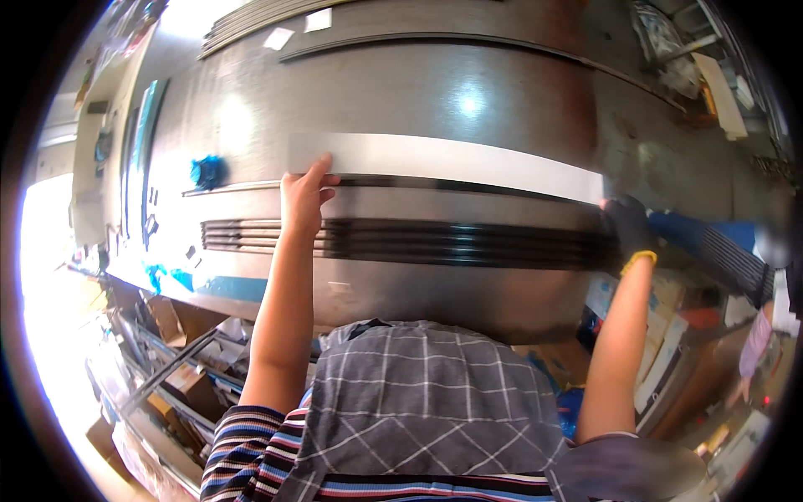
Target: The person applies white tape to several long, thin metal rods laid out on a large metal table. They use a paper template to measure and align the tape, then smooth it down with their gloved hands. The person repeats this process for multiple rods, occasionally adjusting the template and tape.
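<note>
A long white strip (468, 161) lies crosswise on a metal worktable (376, 100), with a thin dark bar (452, 186) running along its near edge. At the strip's left end is my left hand (303, 201), bare, its fingers apart: one rests on the white strip, others reach over the dark bar. My right hand (627, 224), in a dark glove with a yellow band at the wrist, is closed at the strip's right end; its grip is partly hidden. Closer to me, several dark long bars (452, 243) lie side by side under both arms.
More long bars (259, 21) lie at the far edge, near two small white papers (318, 20). A crumpled blue item (206, 171) sits at left. Clear plastic wrap (665, 50) is at far right. Below the table's near left side stands a metal rack (167, 368) with cartons. A person's arm (755, 347) shows at right.
</note>
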`<state>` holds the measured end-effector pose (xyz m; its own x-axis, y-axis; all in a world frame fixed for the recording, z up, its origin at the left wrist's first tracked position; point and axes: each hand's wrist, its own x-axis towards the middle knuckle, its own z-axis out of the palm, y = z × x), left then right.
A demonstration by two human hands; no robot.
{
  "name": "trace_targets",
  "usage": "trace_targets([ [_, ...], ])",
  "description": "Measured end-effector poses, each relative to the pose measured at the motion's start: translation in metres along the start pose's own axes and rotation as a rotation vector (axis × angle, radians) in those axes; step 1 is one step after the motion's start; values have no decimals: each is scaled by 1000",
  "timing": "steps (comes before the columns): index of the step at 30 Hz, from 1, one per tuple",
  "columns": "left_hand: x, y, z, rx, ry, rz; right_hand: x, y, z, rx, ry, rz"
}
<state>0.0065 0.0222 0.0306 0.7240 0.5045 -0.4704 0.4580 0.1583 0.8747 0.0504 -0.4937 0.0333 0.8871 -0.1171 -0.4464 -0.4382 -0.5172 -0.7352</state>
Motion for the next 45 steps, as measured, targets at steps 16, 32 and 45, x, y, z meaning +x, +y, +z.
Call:
trace_targets([
  [16, 44, -33, -55, 819, -2, 399, 13, 17, -6, 117, -87, 148],
  [32, 27, -46, -47, 982, 205, 719, 5, 6, -2, 40, -34, 82],
  [45, 76, -10, -160, 1201, -188, 973, -13, -23, 111, -921, 227, -726],
])
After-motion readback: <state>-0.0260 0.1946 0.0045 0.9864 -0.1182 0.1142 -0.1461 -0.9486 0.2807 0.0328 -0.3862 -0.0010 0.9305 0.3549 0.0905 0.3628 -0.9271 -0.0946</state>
